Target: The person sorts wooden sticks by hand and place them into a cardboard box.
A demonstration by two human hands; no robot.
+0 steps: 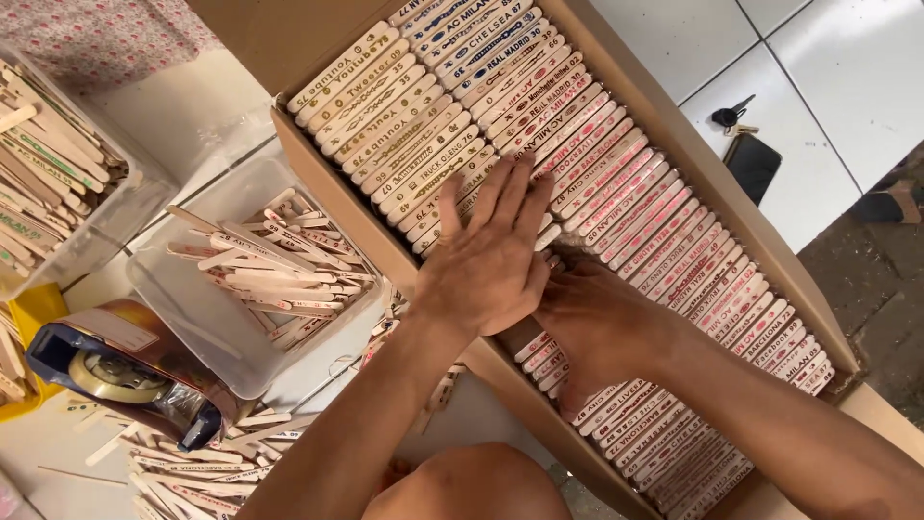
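Left hand (pixel 486 255): open, fingers spread flat on the printed wooden sticks (pixel 616 193)
Right hand (pixel 592 323): lies among the sticks; grip hidden, cannot tell
Sticks: packed in rows inside the cardboard box (pixel 674 125)
Beside box: clear tub (pixel 192 318) of loose sticks

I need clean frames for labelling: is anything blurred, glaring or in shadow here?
Head view: daylight is even and the printed sticks in the cardboard box are sharp; the left hand shades the right hand below it; the white floor tiles look washed out; the frame edges bend slightly.

Right hand (pixel 592 323) fingertips under left hand (pixel 486 260)
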